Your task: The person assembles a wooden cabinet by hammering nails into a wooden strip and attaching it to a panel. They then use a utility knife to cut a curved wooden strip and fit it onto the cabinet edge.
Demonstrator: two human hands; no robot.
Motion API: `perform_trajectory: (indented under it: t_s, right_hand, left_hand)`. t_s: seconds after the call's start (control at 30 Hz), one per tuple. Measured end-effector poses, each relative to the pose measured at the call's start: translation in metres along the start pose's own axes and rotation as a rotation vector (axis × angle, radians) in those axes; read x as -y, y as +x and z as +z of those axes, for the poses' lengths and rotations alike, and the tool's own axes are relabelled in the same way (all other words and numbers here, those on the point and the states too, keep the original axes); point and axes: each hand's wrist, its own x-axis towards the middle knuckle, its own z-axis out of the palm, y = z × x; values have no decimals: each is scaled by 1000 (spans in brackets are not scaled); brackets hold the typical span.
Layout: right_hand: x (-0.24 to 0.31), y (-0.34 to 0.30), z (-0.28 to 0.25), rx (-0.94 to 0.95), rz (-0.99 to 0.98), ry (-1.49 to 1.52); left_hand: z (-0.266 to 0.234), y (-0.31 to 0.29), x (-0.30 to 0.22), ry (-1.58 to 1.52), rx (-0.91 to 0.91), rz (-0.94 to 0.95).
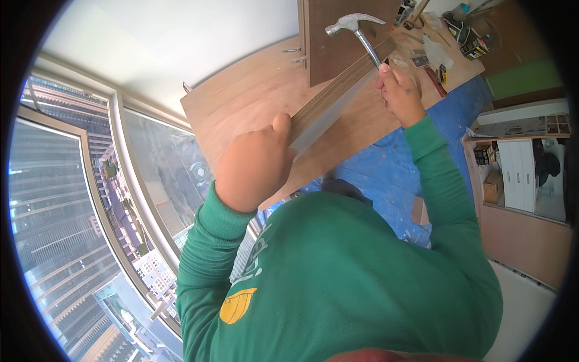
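In my right hand [401, 95] a claw hammer [367, 48] is held upright by its handle, its metal head raised above the work surface. The lower handle is hidden inside my closed fingers. My left hand [256, 164] is closed round the near end of a long wooden board [332, 90], with the thumb along its top. Brown wood grain shows on the board's upper face, and its side looks pale and smooth. It slants away to the far right over a plywood sheet [235, 99]. The hammer head is apart from the board.
A brown wooden panel [329, 42] stands upright beyond the board. Tools and scraps, including red-handled pliers [435, 82] and a plastic bag [438, 51], lie at the plywood's far right. Blue sheeting [377, 181] covers the floor. A tall window [66, 211] is on my left, an open-fronted cabinet [515, 175] on my right.
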Motion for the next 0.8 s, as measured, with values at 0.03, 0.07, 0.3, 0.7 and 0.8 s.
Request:
perform_trajectory:
  t_s: [0.03, 0.07, 0.3, 0.7, 0.8]
  right_hand:
    - [4, -3, 0, 34, 48, 38]
    - [8, -7, 1, 72, 93, 75]
    - [9, -31, -2, 105, 151, 260]
    - [13, -65, 28, 208, 105, 192]
    - [33, -97, 52, 301, 56, 141]
  left_hand:
    - [0, -1, 3, -17, 9, 6]
    - [-2, -4, 5, -69, 14, 33]
    - [-30, -35, 38, -795, 258, 3]
    - [86, -88, 36, -1256, -356, -228]
    - [90, -89, 35, -1241, -425, -190]
